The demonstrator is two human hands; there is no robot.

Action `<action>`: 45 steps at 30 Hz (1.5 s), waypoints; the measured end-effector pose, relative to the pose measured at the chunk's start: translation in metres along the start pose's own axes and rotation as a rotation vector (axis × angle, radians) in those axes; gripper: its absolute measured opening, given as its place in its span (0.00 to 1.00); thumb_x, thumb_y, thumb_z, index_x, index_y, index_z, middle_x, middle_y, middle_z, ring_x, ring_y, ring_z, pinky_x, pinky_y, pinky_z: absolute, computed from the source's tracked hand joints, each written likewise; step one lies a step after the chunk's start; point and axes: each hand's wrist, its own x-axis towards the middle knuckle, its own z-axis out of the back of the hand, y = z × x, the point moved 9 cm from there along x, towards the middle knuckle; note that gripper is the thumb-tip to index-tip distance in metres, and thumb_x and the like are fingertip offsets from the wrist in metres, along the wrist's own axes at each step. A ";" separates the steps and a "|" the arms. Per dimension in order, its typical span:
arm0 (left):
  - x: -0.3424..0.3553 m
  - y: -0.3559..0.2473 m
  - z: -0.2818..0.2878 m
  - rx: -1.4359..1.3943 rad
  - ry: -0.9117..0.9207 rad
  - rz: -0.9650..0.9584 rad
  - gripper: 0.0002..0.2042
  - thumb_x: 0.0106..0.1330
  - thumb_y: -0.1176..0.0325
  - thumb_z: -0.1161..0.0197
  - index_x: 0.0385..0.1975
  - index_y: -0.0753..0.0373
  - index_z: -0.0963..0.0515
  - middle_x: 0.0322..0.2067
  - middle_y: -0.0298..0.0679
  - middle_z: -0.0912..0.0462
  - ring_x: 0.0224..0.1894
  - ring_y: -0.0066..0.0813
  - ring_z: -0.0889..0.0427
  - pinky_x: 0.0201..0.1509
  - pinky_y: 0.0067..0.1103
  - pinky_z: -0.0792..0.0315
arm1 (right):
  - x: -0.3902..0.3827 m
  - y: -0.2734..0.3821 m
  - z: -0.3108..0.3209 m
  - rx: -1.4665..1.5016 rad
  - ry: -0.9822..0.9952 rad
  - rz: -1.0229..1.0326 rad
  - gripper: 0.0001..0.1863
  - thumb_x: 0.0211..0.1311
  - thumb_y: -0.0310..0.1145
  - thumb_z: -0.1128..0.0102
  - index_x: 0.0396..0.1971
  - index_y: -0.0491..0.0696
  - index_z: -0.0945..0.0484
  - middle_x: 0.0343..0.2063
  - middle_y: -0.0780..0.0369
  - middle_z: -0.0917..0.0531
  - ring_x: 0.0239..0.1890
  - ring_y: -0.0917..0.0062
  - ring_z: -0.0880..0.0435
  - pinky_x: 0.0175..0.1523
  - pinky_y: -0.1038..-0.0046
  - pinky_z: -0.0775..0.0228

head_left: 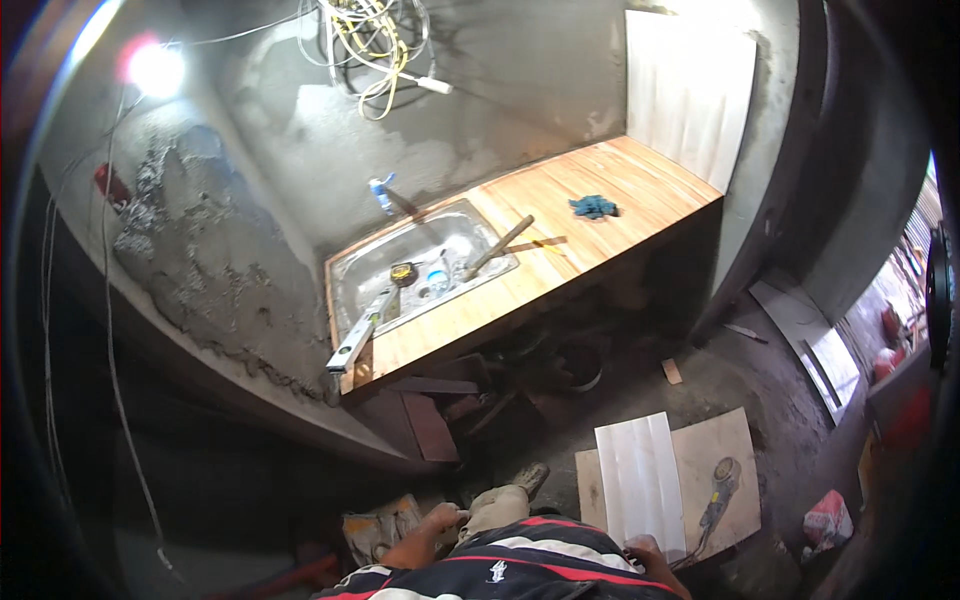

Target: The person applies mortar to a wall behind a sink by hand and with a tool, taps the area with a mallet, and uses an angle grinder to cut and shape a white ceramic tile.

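Observation:
My left hand (444, 517) is low in the view, beside my trousered knee (495, 508). Its fingers look curled, and whatever may be inside them is hidden. A dusty, pale bag-like thing (378, 530) lies close to that hand. Partly covered by my striped shirt, my right hand (643, 547) is at the lower edge of a white panel (640, 480). Whether it touches the panel cannot be made out, nor can its fingers. The panel overlaps a tan board (728, 440) on the floor, where an angle grinder (720, 490) lies.
A wood-look counter (610, 165) holds a steel sink (360, 275) with a spirit level (362, 332), tape measure (403, 274) and hammer-like tool (500, 245). A dark glove (594, 207) lies farther right. Looped cables (375, 50) and a bright lamp (157, 70) hang on the walls.

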 end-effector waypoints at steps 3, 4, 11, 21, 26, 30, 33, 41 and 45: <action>0.001 -0.005 0.008 0.074 -0.085 -0.027 0.16 0.72 0.56 0.46 0.56 0.38 0.18 0.48 0.49 0.18 0.50 0.48 0.15 0.47 0.38 0.18 | -0.007 0.002 0.002 0.135 -0.019 -0.029 0.15 0.68 0.42 0.39 0.39 0.45 0.15 0.35 0.59 0.10 0.30 0.72 0.12 0.28 0.66 0.24; 0.001 -0.001 0.009 -0.030 -0.084 0.028 0.16 0.72 0.57 0.46 0.56 0.39 0.19 0.48 0.49 0.17 0.51 0.48 0.15 0.47 0.37 0.18 | -0.008 0.004 0.002 0.160 -0.025 -0.023 0.15 0.68 0.42 0.40 0.38 0.45 0.15 0.34 0.59 0.11 0.29 0.72 0.12 0.28 0.66 0.24; -0.012 -0.013 0.016 -0.073 -0.120 -0.031 0.31 0.66 0.40 0.39 0.50 0.67 0.15 0.50 0.56 0.14 0.51 0.51 0.14 0.49 0.41 0.18 | 0.004 0.008 0.004 -0.063 -0.018 0.018 0.13 0.70 0.41 0.44 0.35 0.48 0.15 0.31 0.62 0.11 0.25 0.76 0.13 0.24 0.70 0.25; -0.029 -0.017 0.025 -0.295 -0.079 0.152 0.31 0.68 0.42 0.40 0.45 0.72 0.16 0.42 0.57 0.13 0.40 0.50 0.11 0.42 0.41 0.17 | -0.003 0.017 0.003 0.029 0.020 0.030 0.13 0.54 0.40 0.35 0.32 0.46 0.13 0.31 0.60 0.12 0.31 0.73 0.12 0.34 0.68 0.18; -0.027 -0.016 0.027 -0.281 -0.068 0.197 0.31 0.67 0.42 0.39 0.44 0.72 0.15 0.43 0.57 0.13 0.43 0.51 0.11 0.43 0.41 0.18 | 0.000 0.007 0.002 0.044 -0.018 -0.041 0.13 0.69 0.40 0.43 0.37 0.47 0.15 0.34 0.61 0.11 0.29 0.74 0.12 0.29 0.69 0.22; -0.018 -0.016 0.029 -0.209 -0.124 0.115 0.30 0.66 0.42 0.39 0.45 0.69 0.15 0.43 0.56 0.13 0.42 0.50 0.12 0.42 0.40 0.17 | 0.010 0.004 -0.008 0.000 0.070 0.006 0.14 0.67 0.42 0.41 0.39 0.47 0.15 0.35 0.60 0.11 0.31 0.73 0.12 0.31 0.67 0.22; -0.012 -0.010 0.023 -0.199 -0.101 0.111 0.27 0.65 0.42 0.37 0.47 0.62 0.13 0.41 0.50 0.12 0.39 0.45 0.12 0.39 0.37 0.17 | 0.011 0.000 -0.009 0.078 0.051 -0.009 0.14 0.63 0.43 0.37 0.36 0.48 0.14 0.34 0.61 0.11 0.31 0.73 0.13 0.33 0.66 0.21; -0.027 -0.011 0.024 -0.312 -0.084 0.241 0.29 0.65 0.42 0.37 0.51 0.63 0.15 0.47 0.50 0.13 0.44 0.47 0.12 0.47 0.37 0.19 | 0.019 -0.018 -0.004 0.129 -0.053 -0.046 0.11 0.62 0.41 0.37 0.31 0.50 0.12 0.29 0.63 0.12 0.31 0.75 0.13 0.35 0.66 0.19; -0.031 -0.019 0.026 -0.333 -0.087 0.209 0.28 0.65 0.42 0.38 0.48 0.63 0.14 0.45 0.52 0.12 0.46 0.49 0.13 0.50 0.38 0.20 | 0.035 -0.018 -0.007 0.130 -0.009 0.013 0.12 0.66 0.40 0.42 0.33 0.50 0.13 0.32 0.62 0.12 0.33 0.73 0.12 0.37 0.65 0.19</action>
